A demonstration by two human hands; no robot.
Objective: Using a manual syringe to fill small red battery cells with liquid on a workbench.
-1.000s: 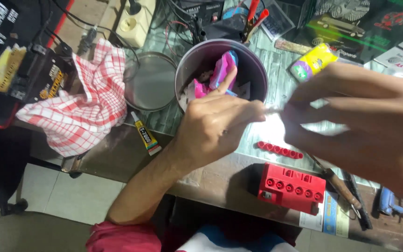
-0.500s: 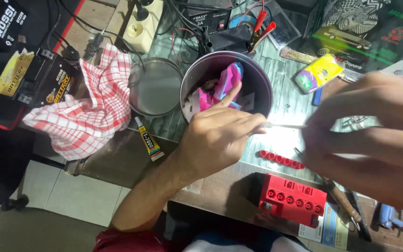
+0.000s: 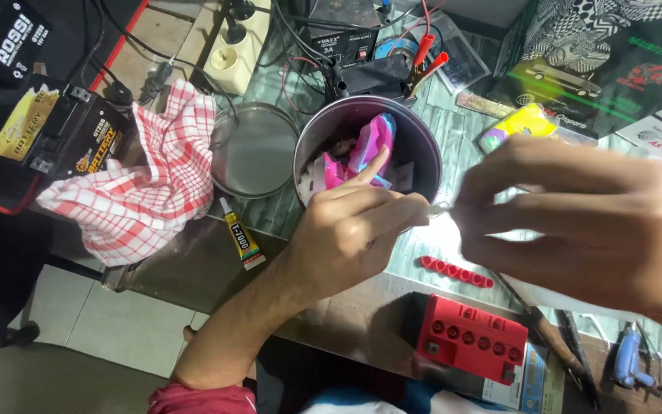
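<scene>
My left hand [image 3: 354,226] and my right hand [image 3: 576,222] are raised close to the camera above the workbench. Both pinch the ends of one small, thin, shiny piece [image 3: 440,207] held between them; it is too blurred to identify. Behind the left hand stands a round metal tin [image 3: 423,146] with pink and purple wrappers inside. Below the hands lie a strip of red caps [image 3: 457,270] and a red battery [image 3: 473,333] with a row of round ports on top.
A red-and-white checked cloth [image 3: 143,184] lies at the left beside a round tin lid [image 3: 250,149]. A yellow glue tube [image 3: 240,234] lies near the bench edge. Black batteries [image 3: 47,130] sit far left, a charger with red clips [image 3: 369,54] at the back, tools [image 3: 630,360] at the lower right.
My right hand has moved left, closer to my left hand, so the gap between them is shorter. The view has shifted slightly.
</scene>
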